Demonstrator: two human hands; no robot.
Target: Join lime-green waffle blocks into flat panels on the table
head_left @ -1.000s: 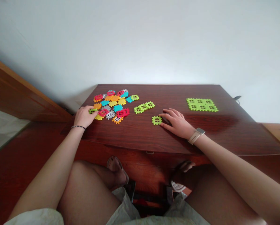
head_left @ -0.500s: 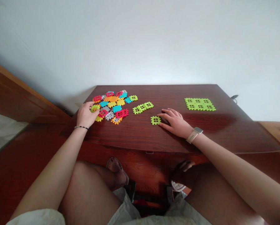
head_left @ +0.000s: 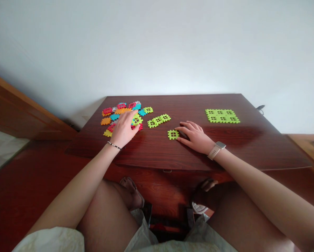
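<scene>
My left hand (head_left: 124,128) is closed on a lime-green window tile (head_left: 137,119), gripped between fingers and thumb above the pile of coloured tiles (head_left: 114,116). The tile is tilted, its cross-shaped window showing. My right hand (head_left: 195,136) rests low on the table with its thumb and index finger at the right edge of another lime-green window tile (head_left: 173,134), which lies flat. Between the hands, slightly farther back, lies a slanted row of overlapping green window tiles (head_left: 159,120). Part of the pile is hidden behind my left hand.
At the right of the dark wooden table (head_left: 188,159) lies a flat green panel (head_left: 222,116) of several joined window tiles. A single green tile (head_left: 148,110) sits at the pile's right edge. The white wall (head_left: 172,49) rises behind the table; a dark cable (head_left: 260,107) shows beyond its right side.
My left hand has moved right across the pile, carrying the green window tile from the pile's left side. My right hand and its tile have stayed in place.
</scene>
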